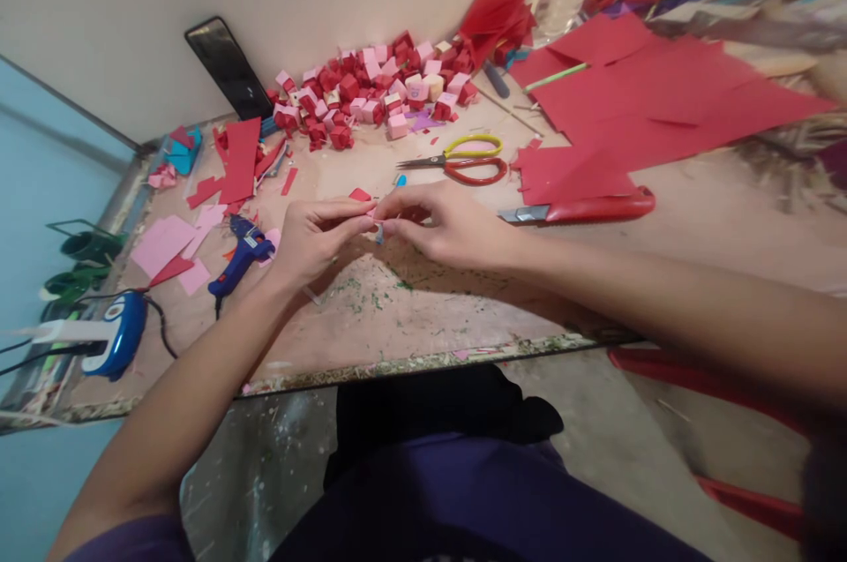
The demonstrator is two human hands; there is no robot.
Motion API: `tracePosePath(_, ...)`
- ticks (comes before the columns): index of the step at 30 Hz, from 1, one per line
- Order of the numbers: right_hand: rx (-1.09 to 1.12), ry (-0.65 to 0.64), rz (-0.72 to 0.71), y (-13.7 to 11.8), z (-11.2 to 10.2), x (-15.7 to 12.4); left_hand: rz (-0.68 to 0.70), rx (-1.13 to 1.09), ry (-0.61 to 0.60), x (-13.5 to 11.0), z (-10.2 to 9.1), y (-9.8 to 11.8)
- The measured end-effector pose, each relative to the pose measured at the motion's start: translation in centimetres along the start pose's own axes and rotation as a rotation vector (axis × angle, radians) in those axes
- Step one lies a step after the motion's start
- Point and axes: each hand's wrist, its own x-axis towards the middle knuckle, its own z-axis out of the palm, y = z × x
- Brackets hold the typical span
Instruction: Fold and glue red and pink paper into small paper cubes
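Note:
Over the middle of the table, my left hand [314, 237] and my right hand [440, 222] meet fingertip to fingertip. Both pinch a small piece of pink paper [376, 218], mostly covered by the fingers. A scrap of red paper [359, 194] shows just behind the left fingertips. Beyond my right hand lie scissors [456, 161] with one yellow and one red handle. To its right is a red utility knife [582, 207] with the blade out. A blue hot glue gun [242, 258] rests left of my left hand.
Many small red and pink paper cubes [371, 86] are heaped by the wall. Red paper sheets [648, 94] cover the right side. A phone [228, 68] leans on the wall. Pink paper pieces [165, 244] and a blue power strip [123, 337] with cords sit at left.

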Motion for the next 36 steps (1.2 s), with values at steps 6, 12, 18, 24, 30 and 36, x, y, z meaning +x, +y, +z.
tracePosePath(6,-0.047,-0.001,-0.017,0.1,0.1,-0.1,0.02,0.021,0.071,-0.4,0.3,-0.3)
tracePosePath(12,-0.065,0.043,-0.023,0.1,0.1,-0.1,0.011,0.041,0.082,-0.5,0.4,-0.2)
tracePosePath(18,-0.304,0.09,0.013,0.6,0.4,-0.3,0.119,0.23,0.009,-0.5,0.2,-0.4)
tracePosePath(24,-0.386,0.088,-0.009,1.3,0.6,-0.3,0.094,0.262,-0.008,-0.5,0.3,0.0)
tracePosePath(30,-0.391,0.09,-0.049,1.3,0.7,-0.4,0.081,0.201,-0.002,-0.6,0.6,-0.1)
tracePosePath(36,-0.384,0.076,-0.062,1.1,0.6,-0.4,0.054,0.131,0.023,-0.8,0.7,-0.5)
